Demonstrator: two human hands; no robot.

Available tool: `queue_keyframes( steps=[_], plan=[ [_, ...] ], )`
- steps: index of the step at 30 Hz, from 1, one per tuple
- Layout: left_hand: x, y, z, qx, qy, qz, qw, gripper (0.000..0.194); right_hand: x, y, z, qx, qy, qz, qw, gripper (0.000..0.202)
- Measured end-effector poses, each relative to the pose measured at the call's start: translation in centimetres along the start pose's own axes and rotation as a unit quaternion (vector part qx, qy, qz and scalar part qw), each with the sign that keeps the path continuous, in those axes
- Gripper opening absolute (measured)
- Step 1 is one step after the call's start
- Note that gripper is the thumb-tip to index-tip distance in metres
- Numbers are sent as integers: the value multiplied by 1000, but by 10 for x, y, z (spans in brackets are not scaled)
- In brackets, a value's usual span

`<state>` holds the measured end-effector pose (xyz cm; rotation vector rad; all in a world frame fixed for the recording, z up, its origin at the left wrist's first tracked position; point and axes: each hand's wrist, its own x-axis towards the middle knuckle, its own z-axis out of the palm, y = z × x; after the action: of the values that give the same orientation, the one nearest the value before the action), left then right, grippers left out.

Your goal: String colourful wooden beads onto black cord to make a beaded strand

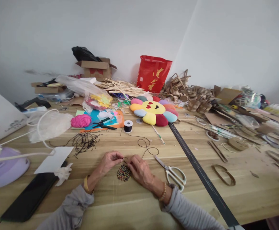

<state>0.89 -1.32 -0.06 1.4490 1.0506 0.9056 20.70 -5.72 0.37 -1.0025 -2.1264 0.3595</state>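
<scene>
My left hand (110,161) pinches a thin cord (125,158) between thumb and fingertips. Close by on the right, my right hand (140,169) has its fingers closed on the same cord, which makes a small curve between the two hands. Just below the fingertips, a round cluster of small multicoloured beads (123,173) rests on the wooden table (115,204). Scissors (171,172) with white handles lie to the right of my right hand, blades apart. Beyond the hands stands a white spool of black cord (128,126), with a loose length curling over the wood.
A tangle of black cord offcuts (85,142), pliers (104,124) and pink yarn (81,121) lie at left. Nearer me are a black phone-like case (31,198) and a lilac device (6,167). A flower cushion (154,110) sits behind; a dark strip (199,169) crosses the table at right.
</scene>
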Motion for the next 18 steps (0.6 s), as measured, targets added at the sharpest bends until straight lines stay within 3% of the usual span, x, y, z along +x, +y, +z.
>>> queue_keyframes(
  steps=[6,18],
  plan=[
    [-1,-6,1,-20,-12,-5,1000,30,1,0,-4,11,44,-4,999,15],
    [-1,-2,1,-24,-33,-23,999,29,1,2,-2,28,23,7,999,19]
  ],
)
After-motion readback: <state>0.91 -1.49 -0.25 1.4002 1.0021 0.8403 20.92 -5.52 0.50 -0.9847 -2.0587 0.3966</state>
